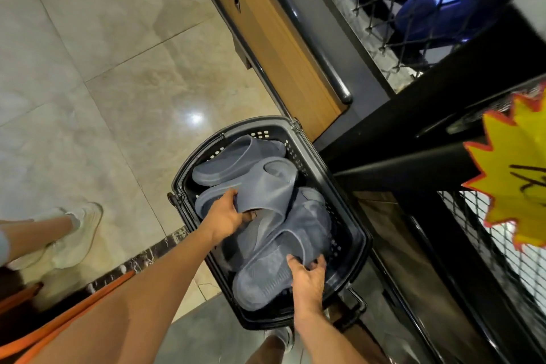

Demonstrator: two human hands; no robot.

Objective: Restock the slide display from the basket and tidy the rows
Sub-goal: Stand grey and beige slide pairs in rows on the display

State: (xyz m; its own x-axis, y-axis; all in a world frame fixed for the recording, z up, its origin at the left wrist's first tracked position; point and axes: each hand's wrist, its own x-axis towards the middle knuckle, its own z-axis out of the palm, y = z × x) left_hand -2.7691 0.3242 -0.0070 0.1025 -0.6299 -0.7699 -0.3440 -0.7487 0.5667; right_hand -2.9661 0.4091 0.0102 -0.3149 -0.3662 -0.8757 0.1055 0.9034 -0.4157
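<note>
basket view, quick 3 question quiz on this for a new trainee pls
1. True or false: the right hand hangs idle outside the basket.
2. What does the left hand grip? A the strap of a grey slide; B a price tag; C a cardboard box.
3. Fill the gap: the starburst sign at the right is ____ with a red edge.
Key: 1 false, it grips the near slide in the basket; 2 A; 3 yellow.
</note>
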